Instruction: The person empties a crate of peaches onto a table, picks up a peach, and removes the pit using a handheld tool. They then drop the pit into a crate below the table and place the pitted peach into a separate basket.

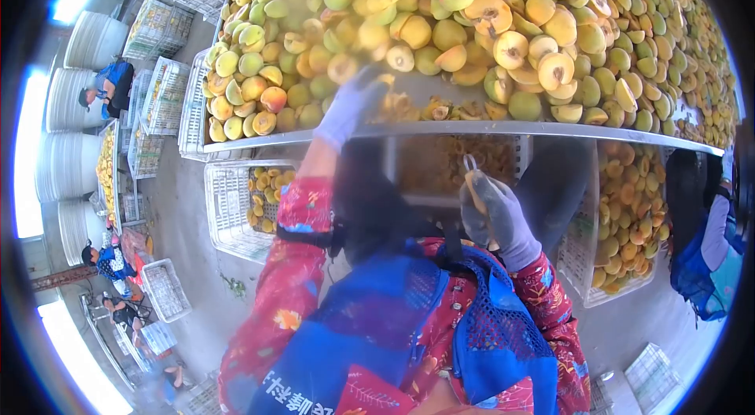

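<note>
My left hand [349, 107], in a pale glove, reaches over the metal table edge [440, 128] to the near side of a big heap of halved peaches [503, 22]. Its fingers are smeared by motion, so I cannot make out whether they grip a fruit. Closer to my body, my right hand [505, 218], in a grey-palmed glove, is closed round a pitting tool whose metal loop [470, 163] sticks up past the fingers. Small torn peach scraps [444, 111] lie along the table edge between the hands.
Below the table stand a white crate [236, 214] with peach pieces at left and a fuller crate [578, 258] at right. Scraps [480, 159] lie under the edge. A co-worker's sleeve [716, 230] is at far right; other people, stacked crates [161, 93] and tubs [71, 167] stand left.
</note>
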Demonstrator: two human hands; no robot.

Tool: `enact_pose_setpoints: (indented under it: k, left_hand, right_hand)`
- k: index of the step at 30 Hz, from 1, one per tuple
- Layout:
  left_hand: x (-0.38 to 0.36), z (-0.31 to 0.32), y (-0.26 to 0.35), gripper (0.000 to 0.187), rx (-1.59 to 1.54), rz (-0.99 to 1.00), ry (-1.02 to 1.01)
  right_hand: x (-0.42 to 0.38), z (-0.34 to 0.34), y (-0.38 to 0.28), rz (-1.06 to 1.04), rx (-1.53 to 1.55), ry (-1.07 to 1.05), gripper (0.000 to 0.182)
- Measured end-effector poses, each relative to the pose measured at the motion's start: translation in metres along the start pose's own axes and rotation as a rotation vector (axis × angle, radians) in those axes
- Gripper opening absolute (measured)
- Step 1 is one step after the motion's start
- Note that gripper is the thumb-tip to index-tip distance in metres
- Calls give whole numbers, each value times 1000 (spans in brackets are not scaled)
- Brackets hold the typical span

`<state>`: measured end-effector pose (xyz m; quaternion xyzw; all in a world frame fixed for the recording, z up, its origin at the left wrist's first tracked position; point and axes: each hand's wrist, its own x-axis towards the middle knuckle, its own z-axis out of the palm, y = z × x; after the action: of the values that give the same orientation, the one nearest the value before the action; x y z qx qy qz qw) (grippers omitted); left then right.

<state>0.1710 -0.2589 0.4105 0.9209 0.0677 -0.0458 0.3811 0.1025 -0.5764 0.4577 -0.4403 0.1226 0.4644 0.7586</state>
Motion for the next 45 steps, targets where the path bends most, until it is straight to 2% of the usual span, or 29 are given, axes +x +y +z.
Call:
enact_pose_setpoints:
  k: [1, 3, 4, 5, 6, 7, 8, 9, 10, 11, 12, 14, 15, 18, 19, 21, 24, 25, 28, 29, 31, 33, 34, 35, 36, 38, 40, 42, 45]
  left_hand:
    - [-14, 5, -11, 48, -307, 22, -19]
    - [-43, 13, -11, 48, -530, 166, 19]
    - [-58, 21, 0, 48, -445, 285, 71]
    - [-69, 26, 18, 46, -491, 298, 66]
    - [-80, 32, 37, 44, -538, 310, 60]
    - [-87, 35, 66, 40, -712, 213, -5]
    - [-88, 39, 72, 40, -721, 188, -14]
    - [-89, 42, 77, 42, -730, 163, -23]
    - [-90, 45, 83, 43, -740, 138, -31]
    - [-91, 51, 88, 46, -1019, -89, -95]
    - [-94, 58, 79, 46, -1012, -131, -100]
    - [-101, 73, 62, 49, -997, -213, -108]
    - [-102, 87, 42, 49, -752, -69, -71]
    - [-100, 84, 51, 52, -252, 350, 94]
    - [-103, 91, 50, 48, -265, 300, 140]
    - [-105, 87, 96, 21, -617, 39, 263]
    - [-105, 97, 86, 20, -488, 26, 296]
    - [-105, 99, 84, 20, -431, 38, 299]
    - [-101, 100, 76, 21, -98, 225, 260]
    - [-98, 108, 61, 21, 78, 327, 242]
    - [-99, 122, 37, 27, 177, 394, 161]
    - [-99, 128, 23, 43, 188, 406, 44]
    - [-99, 124, 29, 49, 63, 357, -2]
    - [-99, 115, 42, 54, -61, 304, -42]
    - [-101, 106, 58, 53, -274, 226, -49]
    - [-99, 94, 81, 43, -417, 270, 35]
    - [-94, 96, 90, 32, -273, 515, 230]
    - [-97, 106, 80, 33, -38, 509, 426]
    - [-113, 99, 62, 41, -25, 228, 505]
  right_hand:
    - [-2, 6, -6, -46, -78, -19, 34]
    - [3, 17, -5, -141, -226, -23, 29]
    - [6, 24, -1, -187, -296, -5, 25]
    - [8, 27, 1, -233, -366, 15, 22]
    - [10, 26, -1, -578, -742, 31, 19]
    - [12, 24, -3, -923, -1117, 46, 16]
    - [12, 22, -3, -1269, -1492, 59, 15]
    - [7, 21, 4, -1137, -1617, 87, 19]
    - [6, 21, 5, -1067, -1590, 73, 20]
    - [5, 22, 6, -999, -1560, 58, 22]
    - [4, 23, 7, -932, -1528, 42, 23]
    - [4, 21, 15, -938, -1701, 75, 24]
    - [5, 19, 19, -940, -1790, 91, 24]
    - [17, 9, 34, -1035, -1622, 49, 24]
    - [19, 8, 36, -1056, -1532, 27, 22]
    - [20, 11, 29, -1060, -1249, -31, 16]
    - [10, 15, 6, -56, -156, -276, 17]
    - [11, 17, 8, 10, 20, -253, 26]
    - [13, 10, 13, 148, 196, -245, 27]
    - [15, 9, 18, 106, 77, -214, 27]
    - [17, 8, 27, 26, -166, -153, 27]
    - [13, 8, 15, 178, 137, -195, 28]
    - [10, 5, 11, 256, 291, -215, 29]
    - [22, -7, 23, 413, 685, -438, 35]
    - [29, -18, 34, 455, 798, -562, 37]
    - [34, -18, 36, 532, 1029, -813, 41]
    - [35, -16, 38, 503, 1083, -838, 42]
    - [33, -11, 39, 412, 1099, -819, 42]
    - [23, -2, 29, 250, 1072, -785, 43]
